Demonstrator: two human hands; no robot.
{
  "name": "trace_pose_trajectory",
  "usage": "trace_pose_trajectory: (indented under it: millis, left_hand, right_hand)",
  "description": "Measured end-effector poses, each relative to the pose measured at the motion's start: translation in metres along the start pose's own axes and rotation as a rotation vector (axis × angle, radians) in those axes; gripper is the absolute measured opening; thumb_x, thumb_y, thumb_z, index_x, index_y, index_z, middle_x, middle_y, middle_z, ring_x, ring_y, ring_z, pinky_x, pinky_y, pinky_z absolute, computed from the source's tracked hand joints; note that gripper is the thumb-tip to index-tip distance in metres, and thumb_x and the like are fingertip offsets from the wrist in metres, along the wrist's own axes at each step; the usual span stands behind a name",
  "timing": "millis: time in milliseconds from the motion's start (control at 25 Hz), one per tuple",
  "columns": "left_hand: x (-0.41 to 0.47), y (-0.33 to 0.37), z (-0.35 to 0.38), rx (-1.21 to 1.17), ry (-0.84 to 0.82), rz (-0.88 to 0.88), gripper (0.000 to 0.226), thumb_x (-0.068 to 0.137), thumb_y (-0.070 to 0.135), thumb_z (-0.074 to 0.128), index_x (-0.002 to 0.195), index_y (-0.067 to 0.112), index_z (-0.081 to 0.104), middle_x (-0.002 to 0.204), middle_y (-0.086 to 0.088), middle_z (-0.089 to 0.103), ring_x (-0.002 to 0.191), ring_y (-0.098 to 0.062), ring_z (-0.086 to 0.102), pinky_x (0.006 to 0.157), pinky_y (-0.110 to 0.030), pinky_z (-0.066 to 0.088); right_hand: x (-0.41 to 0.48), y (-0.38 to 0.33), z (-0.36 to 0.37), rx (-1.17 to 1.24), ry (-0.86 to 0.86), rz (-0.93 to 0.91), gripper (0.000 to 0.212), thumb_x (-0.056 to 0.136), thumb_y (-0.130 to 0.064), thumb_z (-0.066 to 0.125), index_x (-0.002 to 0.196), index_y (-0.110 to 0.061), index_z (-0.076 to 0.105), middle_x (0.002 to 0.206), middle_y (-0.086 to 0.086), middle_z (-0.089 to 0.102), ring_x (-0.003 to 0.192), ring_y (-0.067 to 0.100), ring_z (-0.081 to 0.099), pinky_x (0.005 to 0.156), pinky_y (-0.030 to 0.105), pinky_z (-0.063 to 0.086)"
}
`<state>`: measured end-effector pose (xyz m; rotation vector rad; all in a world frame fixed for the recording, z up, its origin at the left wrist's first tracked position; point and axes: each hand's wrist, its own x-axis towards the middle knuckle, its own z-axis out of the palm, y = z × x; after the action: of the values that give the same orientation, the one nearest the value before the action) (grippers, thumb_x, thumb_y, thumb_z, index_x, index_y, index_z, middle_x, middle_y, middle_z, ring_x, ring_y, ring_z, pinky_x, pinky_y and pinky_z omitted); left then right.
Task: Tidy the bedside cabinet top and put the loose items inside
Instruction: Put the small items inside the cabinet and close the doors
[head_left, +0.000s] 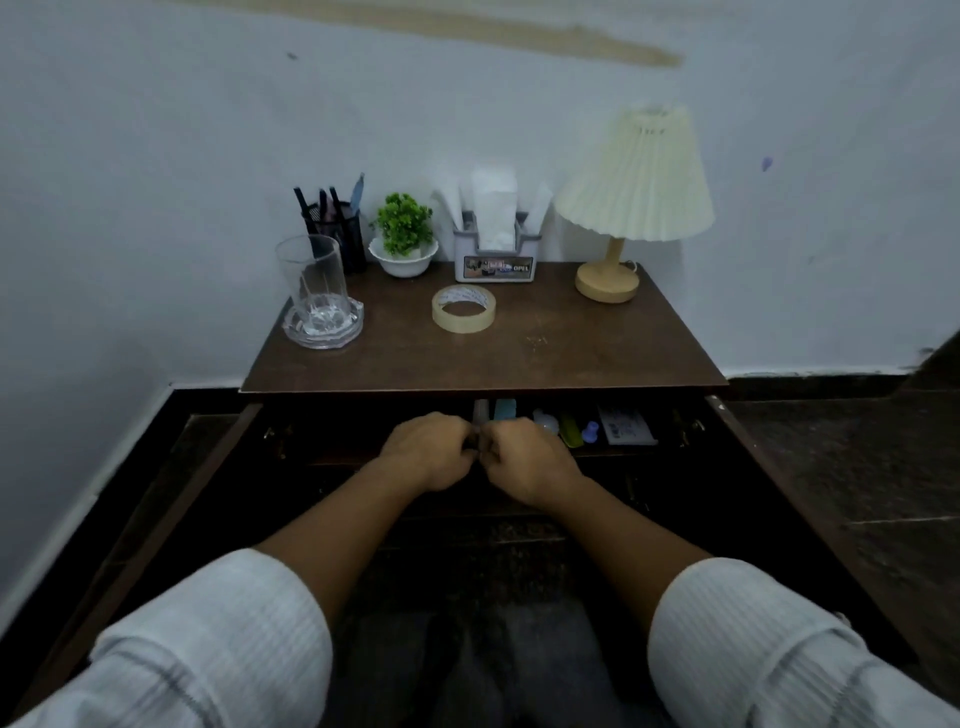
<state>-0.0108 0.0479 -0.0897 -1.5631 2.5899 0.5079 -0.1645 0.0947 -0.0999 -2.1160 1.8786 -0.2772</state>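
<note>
Mostly tidied; tape roll (464, 308) left mid cabinet top (545, 358).
Small items (566, 423) already inside; left hand (428, 451), right hand (524, 460) clenched together below front edge, grasped object unclear.

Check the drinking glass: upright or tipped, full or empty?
Upright and empty: the glass stands on a clear coaster, with nothing visible inside.

Tabletop (545, 353): dark brown, plain. Lamp (631, 192): cream pleated shade, pale wooden stem and base. Tape roll (464, 308): beige, translucent. Tissue holder (493, 254): grey, white tissues, printed label. Plant (404, 223): bright green in a white bowl. Pen cup (337, 228): black mesh. Glass (314, 280): clear, on a clear coaster. Wall (156, 156): pale blue-white, tan streak at upper centre. Sleeves (218, 639): white, ribbed.
</note>
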Motion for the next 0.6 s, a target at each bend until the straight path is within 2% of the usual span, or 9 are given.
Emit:
trace_pose_trajectory:
  millis: [120,240,320,400,480,520,600]
  left_hand:
    - [-0.021,0.000,-0.036,0.031,0.174,0.016,0.022,0.094,0.040,0.054,0.105,0.028,0.069,0.107,-0.001,0.070,0.097,-0.024,0.066,0.075,-0.034,0.051]
    - [-0.024,-0.007,-0.050,0.002,0.390,0.002,0.021,0.094,0.040,0.055,0.097,0.023,0.067,0.105,-0.002,0.070,0.101,-0.026,0.065,0.074,-0.034,0.046]
    - [-0.013,-0.011,-0.051,-0.041,0.484,-0.006,0.020,0.094,0.037,0.056,0.099,0.022,0.066,0.104,0.000,0.066,0.102,-0.024,0.063,0.076,-0.035,0.049]
    - [0.004,-0.016,-0.051,-0.082,0.505,-0.006,0.022,0.094,0.035,0.056,0.107,0.021,0.067,0.107,0.000,0.064,0.106,-0.023,0.060,0.082,-0.039,0.052]
    - [0.024,-0.020,-0.051,-0.105,0.493,-0.011,0.034,0.094,0.034,0.056,0.124,0.021,0.063,0.123,-0.002,0.062,0.117,-0.025,0.056,0.092,-0.042,0.051]
    - [0.034,-0.022,-0.050,-0.113,0.487,-0.019,0.041,0.095,0.034,0.055,0.134,0.021,0.058,0.134,-0.003,0.058,0.124,-0.026,0.052,0.098,-0.044,0.048]
    - [0.051,-0.026,-0.047,-0.114,0.471,-0.055,0.054,0.098,0.035,0.052,0.148,0.021,0.043,0.152,-0.006,0.044,0.138,-0.029,0.041,0.110,-0.046,0.037]
  right_hand:
    - [0.000,-0.020,-0.035,0.020,0.102,-0.041,0.011,0.093,-0.028,0.056,0.087,-0.021,0.063,0.086,0.001,0.066,0.078,0.024,0.062,0.063,0.036,0.050]
    - [0.012,-0.026,-0.047,0.046,0.270,-0.064,0.014,0.093,-0.029,0.057,0.083,-0.019,0.058,0.081,-0.001,0.064,0.076,0.020,0.060,0.064,0.036,0.050]
    - [0.028,-0.022,-0.047,0.071,0.388,-0.066,0.009,0.091,-0.027,0.059,0.087,-0.019,0.060,0.087,-0.001,0.065,0.081,0.019,0.060,0.067,0.034,0.047]
    - [0.045,-0.015,-0.045,0.072,0.437,-0.061,0.011,0.090,-0.025,0.058,0.095,-0.017,0.062,0.096,0.002,0.063,0.091,0.021,0.060,0.072,0.035,0.046]
    - [0.064,-0.007,-0.042,0.025,0.416,-0.033,0.025,0.090,-0.030,0.059,0.110,-0.016,0.061,0.107,0.007,0.061,0.101,0.026,0.058,0.083,0.039,0.048]
    - [0.075,-0.004,-0.041,-0.006,0.385,-0.007,0.038,0.090,-0.035,0.059,0.123,-0.016,0.057,0.118,0.010,0.060,0.110,0.030,0.057,0.090,0.042,0.048]
    - [0.095,0.001,-0.038,-0.041,0.324,0.035,0.064,0.091,-0.046,0.055,0.147,-0.019,0.040,0.138,0.015,0.053,0.124,0.034,0.051,0.101,0.050,0.045]
